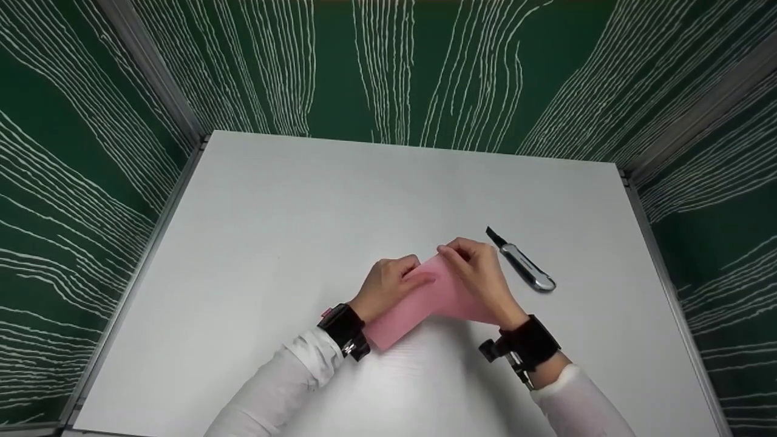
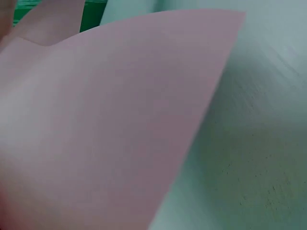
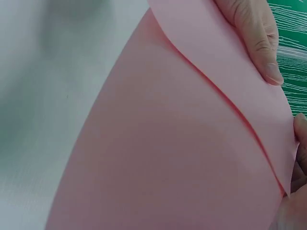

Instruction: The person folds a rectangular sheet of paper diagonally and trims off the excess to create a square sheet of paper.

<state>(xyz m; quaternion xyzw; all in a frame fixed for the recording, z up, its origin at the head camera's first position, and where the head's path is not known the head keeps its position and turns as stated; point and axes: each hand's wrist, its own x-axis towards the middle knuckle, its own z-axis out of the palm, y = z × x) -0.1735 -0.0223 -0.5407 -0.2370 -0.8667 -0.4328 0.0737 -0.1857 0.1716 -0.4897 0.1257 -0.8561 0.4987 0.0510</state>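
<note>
Both hands hold a sheet of pink paper (image 1: 403,315) above the white table. My left hand (image 1: 388,282) pinches its upper left part, thumb lying along the near face. At the top corner, my right hand (image 1: 482,273) pinches the sheet between thumb and fingers. A curved fold or overlap (image 3: 220,96) runs across the paper in the right wrist view; whether it is creased I cannot tell. Paper (image 2: 120,105) fills most of the left wrist view and hides the left fingers there. To the right of my right hand lies a grey utility knife (image 1: 525,267), apart from it.
The white tabletop (image 1: 291,206) extends around the hands. Green walls with white wavy lines (image 1: 334,73) stand behind it and at both sides, with metal frame posts at the corners. Black wrist straps (image 1: 528,343) with small cameras sit on both wrists.
</note>
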